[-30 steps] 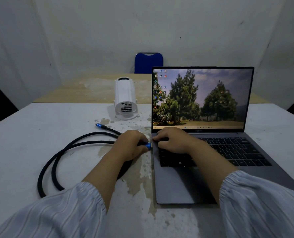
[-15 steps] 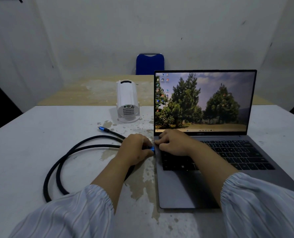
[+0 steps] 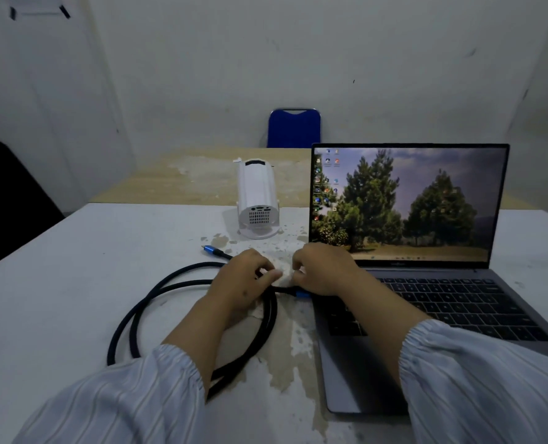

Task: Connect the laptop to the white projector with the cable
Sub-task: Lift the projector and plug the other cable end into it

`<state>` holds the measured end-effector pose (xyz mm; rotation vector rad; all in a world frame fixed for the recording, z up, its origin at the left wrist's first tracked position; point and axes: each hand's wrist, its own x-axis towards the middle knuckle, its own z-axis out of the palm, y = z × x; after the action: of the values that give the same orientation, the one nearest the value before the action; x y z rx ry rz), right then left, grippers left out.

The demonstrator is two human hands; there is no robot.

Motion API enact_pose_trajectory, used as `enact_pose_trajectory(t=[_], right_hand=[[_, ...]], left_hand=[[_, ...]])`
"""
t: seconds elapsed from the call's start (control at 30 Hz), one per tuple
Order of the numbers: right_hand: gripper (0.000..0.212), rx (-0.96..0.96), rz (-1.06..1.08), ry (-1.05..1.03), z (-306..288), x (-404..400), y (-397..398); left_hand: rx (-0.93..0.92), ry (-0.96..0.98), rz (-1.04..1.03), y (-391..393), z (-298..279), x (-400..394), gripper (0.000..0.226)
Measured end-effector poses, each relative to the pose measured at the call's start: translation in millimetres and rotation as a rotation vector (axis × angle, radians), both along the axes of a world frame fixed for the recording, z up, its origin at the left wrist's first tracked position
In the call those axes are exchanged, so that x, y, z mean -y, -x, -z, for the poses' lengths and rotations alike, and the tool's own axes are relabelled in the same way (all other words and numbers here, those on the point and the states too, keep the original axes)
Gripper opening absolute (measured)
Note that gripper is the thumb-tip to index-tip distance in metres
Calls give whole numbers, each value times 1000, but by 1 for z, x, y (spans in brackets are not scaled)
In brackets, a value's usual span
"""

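Observation:
The open grey laptop point(image 3: 458, 302) stands on the right of the table, its screen showing trees. The white projector point(image 3: 258, 200) stands upright behind my hands, its port side facing me. A black cable point(image 3: 131, 318) lies coiled on the left. One blue plug point(image 3: 301, 295) sits against the laptop's left edge; the other blue plug point(image 3: 210, 250) lies loose in front of the projector. My left hand point(image 3: 244, 283) hovers over the cable just left of the laptop-side plug, fingers loosely bent, holding nothing. My right hand point(image 3: 325, 270) rests on the laptop's left rear corner, fingers curled over the edge.
The white table point(image 3: 74, 267) has worn, peeled patches around the middle. A second, wooden table point(image 3: 176, 174) adjoins it behind, with a blue chair point(image 3: 293, 128) at the wall. A dark chair back point(image 3: 6, 200) stands at the far left.
My left hand has let go of the blue plug and drawn back to the left, leaving the plug against the laptop's side. My right hand shifted slightly towards the edge.

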<state>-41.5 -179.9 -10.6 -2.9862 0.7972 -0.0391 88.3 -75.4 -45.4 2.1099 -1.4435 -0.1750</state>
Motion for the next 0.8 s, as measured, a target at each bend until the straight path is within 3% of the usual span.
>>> enact_pose_trajectory(t=[0.17, 0.33, 0.63, 0.8], right_hand=[[32, 41, -14, -139, 7, -1, -31], [44, -14, 85, -64, 10, -1, -57], [41, -94, 122, -53, -2, 2, -67], [40, -34, 99, -115, -2, 0, -82]], left_hand=[[66, -75, -155, -38, -1, -13, 22], [62, -147, -230, -51, -1, -14, 24], [18, -133, -306, -47, -4, 10, 26], [-53, -90, -360, -56, -3, 14, 31]])
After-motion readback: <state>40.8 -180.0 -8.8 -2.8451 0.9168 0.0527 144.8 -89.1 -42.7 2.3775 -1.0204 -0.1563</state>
